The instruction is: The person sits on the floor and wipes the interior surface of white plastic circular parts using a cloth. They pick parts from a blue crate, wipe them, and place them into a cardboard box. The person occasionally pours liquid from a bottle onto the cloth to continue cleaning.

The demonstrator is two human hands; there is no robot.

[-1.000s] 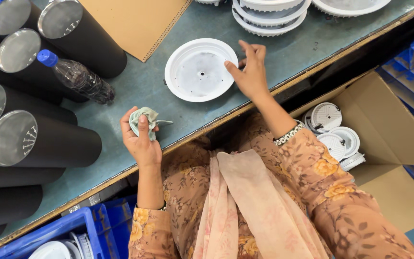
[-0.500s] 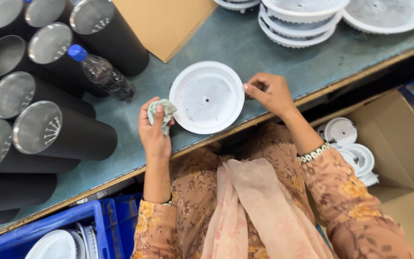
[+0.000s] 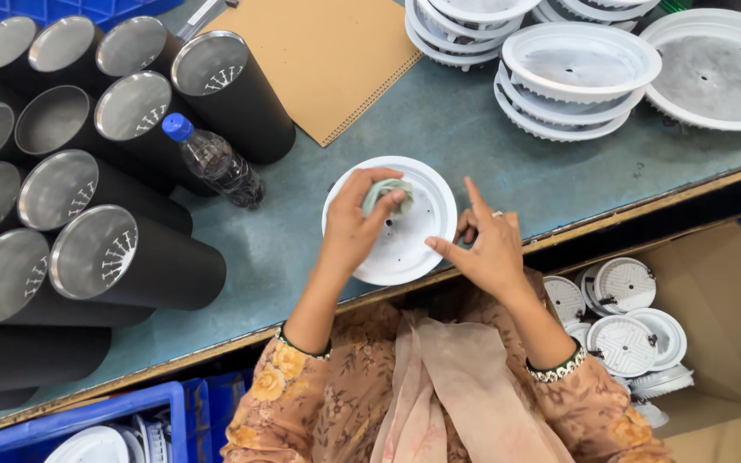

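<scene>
While the left hand (image 3: pixel 355 225) wipes, the white disc (image 3: pixel 390 219) lies flat, open face up.

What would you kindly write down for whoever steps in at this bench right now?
Left hand: pressing a wadded greenish cloth onto the white round disc lying flat at the front edge of the grey table.
Right hand: fingers spread, steadying the disc's right rim.
Nearby: stacked white discs at the back, more in the cardboard box on the right, black tubes and a water bottle on the left.
Done: disc in place, cloth on it.
Left: wiping appears unfinished; other discs untouched.
</scene>
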